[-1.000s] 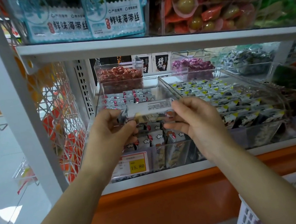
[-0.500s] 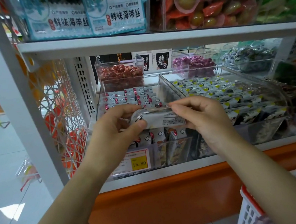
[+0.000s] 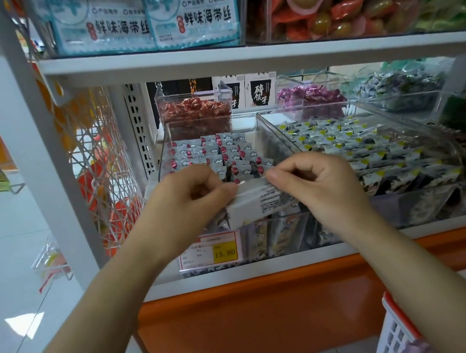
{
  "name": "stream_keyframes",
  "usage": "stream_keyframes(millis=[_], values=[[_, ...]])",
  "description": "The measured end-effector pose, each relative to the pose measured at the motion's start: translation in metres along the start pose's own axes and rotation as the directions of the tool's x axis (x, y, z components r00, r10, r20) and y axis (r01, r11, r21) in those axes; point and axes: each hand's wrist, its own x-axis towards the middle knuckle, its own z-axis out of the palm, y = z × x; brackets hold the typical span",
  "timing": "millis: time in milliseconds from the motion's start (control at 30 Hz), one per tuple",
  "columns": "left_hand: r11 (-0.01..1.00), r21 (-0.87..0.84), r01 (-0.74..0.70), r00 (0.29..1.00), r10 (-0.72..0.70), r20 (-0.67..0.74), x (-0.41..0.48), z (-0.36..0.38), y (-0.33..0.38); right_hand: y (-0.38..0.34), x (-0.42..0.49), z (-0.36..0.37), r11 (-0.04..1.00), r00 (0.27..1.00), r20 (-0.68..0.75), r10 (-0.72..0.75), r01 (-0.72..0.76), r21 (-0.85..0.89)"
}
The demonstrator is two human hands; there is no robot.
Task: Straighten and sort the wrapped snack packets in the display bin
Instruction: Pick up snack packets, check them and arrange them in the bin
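A clear display bin (image 3: 165,144) on the middle shelf holds rows of small white snack packets with red dots (image 3: 219,151). Both my hands pinch one white snack packet (image 3: 263,202), printed side toward me, over the bin's front part. My left hand (image 3: 196,200) grips its left end and my right hand (image 3: 314,182) its upper right edge. The packet tilts, with its lower edge down among the front packets. My hands hide the bin's front rows.
A second clear bin (image 3: 280,136) of yellow-marked packets sits to the right. Smaller bins of red candy (image 3: 194,111) and purple candy (image 3: 310,96) stand behind. A price tag (image 3: 209,251) reads 15.80. The upper shelf (image 3: 237,54) overhangs. A basket (image 3: 400,329) is at the lower right.
Both hands have lowered the packet from above the bin into its front part, and it has tipped so its printed back faces me.
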Motion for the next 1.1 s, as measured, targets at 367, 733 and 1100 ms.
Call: stream_keyframes(millis=[367,733,1100], values=[[0.996,0.091,-0.009,0.999,0.006,0.042,0.001,-0.002,-0.003,0.007,0.0,0.006,0.998,0.994,-0.098,0.054,-0.057,-0.03],[0.997,0.061,-0.043,0.995,0.038,0.092,0.003,0.002,-0.007,0.015,0.011,-0.024,0.964,0.946,0.251,0.206,-0.24,0.116],[0.998,-0.04,0.047,0.997,-0.049,-0.06,0.008,0.013,-0.013,0.02,0.004,-0.014,0.948,0.947,0.256,0.193,-0.248,0.201]])
